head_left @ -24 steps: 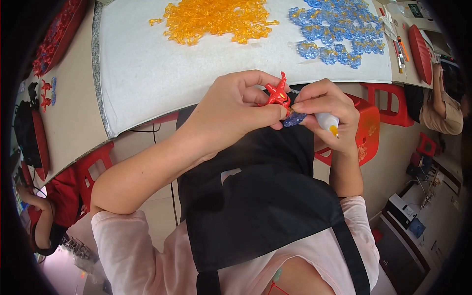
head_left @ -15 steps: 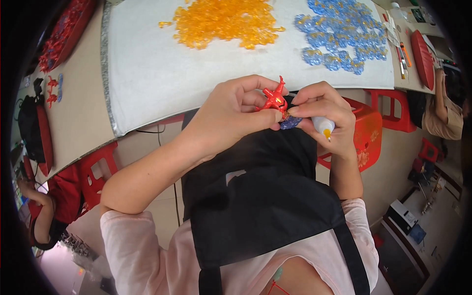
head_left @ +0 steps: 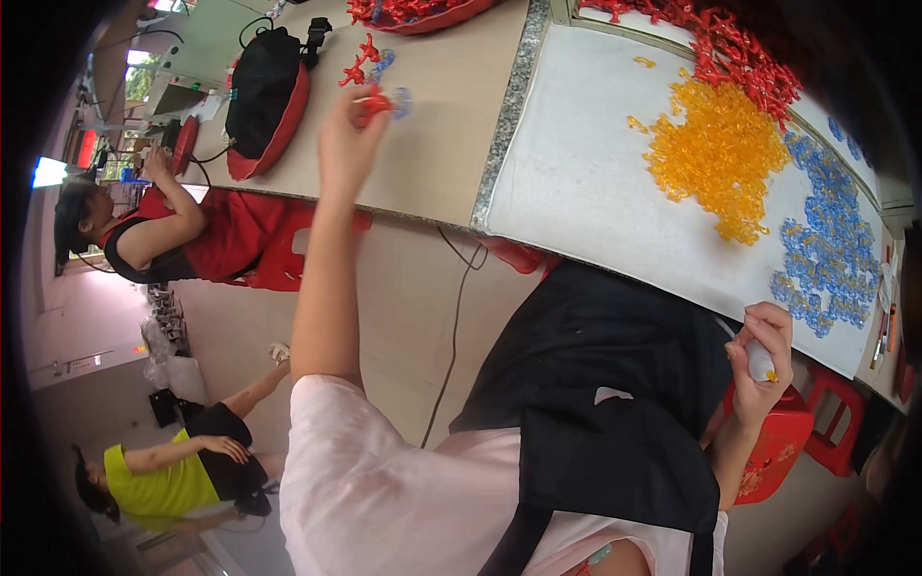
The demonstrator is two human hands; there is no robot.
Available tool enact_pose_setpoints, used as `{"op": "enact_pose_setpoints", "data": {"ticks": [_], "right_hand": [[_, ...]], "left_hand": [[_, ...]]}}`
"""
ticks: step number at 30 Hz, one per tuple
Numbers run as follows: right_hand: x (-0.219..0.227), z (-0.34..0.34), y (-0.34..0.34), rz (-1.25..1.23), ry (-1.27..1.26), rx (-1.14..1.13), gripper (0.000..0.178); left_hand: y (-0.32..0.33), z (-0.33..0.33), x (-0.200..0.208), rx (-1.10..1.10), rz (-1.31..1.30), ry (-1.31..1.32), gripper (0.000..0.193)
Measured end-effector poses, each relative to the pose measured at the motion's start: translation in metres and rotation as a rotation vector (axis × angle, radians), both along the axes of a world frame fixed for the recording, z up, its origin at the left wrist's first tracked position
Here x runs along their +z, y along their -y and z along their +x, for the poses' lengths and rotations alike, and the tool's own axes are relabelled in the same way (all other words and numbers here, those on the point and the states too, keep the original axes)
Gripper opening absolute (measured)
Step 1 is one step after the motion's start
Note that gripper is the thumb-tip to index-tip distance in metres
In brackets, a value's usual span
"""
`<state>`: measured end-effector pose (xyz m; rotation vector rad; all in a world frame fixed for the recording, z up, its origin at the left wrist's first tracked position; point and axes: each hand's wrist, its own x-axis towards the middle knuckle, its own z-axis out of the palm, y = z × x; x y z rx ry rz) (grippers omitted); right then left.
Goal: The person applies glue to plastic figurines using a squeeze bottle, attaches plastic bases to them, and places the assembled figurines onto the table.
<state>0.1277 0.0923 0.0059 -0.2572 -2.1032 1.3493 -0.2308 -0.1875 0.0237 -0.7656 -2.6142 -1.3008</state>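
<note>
My left hand (head_left: 348, 144) is stretched out over the beige table at the left. Its fingers are closed on a small red plastic figure (head_left: 377, 103), which has a clear bluish round piece (head_left: 402, 102) at its right side. Just beyond the hand, more red figures (head_left: 359, 60) and clear bluish pieces (head_left: 382, 65) lie on the table. Near the front edge of the white work surface, my right hand (head_left: 764, 336) is wrapped round a small white squeeze bottle (head_left: 760, 363) with a yellow tip pointing downward.
On the white sheet (head_left: 595, 144) lie heaps of orange pieces (head_left: 715, 154), blue clear pieces (head_left: 826, 250) and red pieces (head_left: 735, 58). A black and red bag-like thing (head_left: 264, 101) rests on the left table. A seated person (head_left: 163, 226) and another in yellow (head_left: 168, 480) are to the left.
My view has turned left. My left hand has carried the red figure away from my right hand to the left table. My right hand still holds the bottle.
</note>
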Motion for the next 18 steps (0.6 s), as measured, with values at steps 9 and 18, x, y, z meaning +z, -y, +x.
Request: {"op": "enact_pose_setpoints", "data": {"ticks": [9, 18], "right_hand": [[-0.002, 0.005, 0.007, -0.066, 0.116, -0.038, 0.027], [-0.007, 0.011, -0.002, -0.113, 0.082, -0.022, 0.03]], "left_hand": [[0.064, -0.116, -0.032, 0.049, -0.291, -0.051, 0.035], [0.062, -0.118, -0.024, 0.138, -0.226, 0.074, 0.039]]}}
